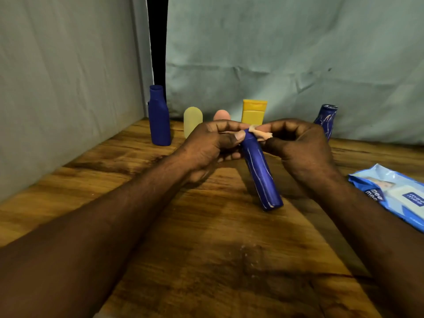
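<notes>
Bottle (261,175) is sitting tilted over the table (206,249), probably so its top is easy to reach. Left hand (206,143) is gripping the neck to steady it, and right hand (300,145) is pinching a pale scrap of wipe (261,134) against the top, looks like for cleaning.

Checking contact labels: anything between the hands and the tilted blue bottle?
Left hand grips the bottle near its top directly, with nothing between. Right hand pinches a pale scrap at the bottle's top, so the scrap sits between its fingers and the bottle.
</notes>
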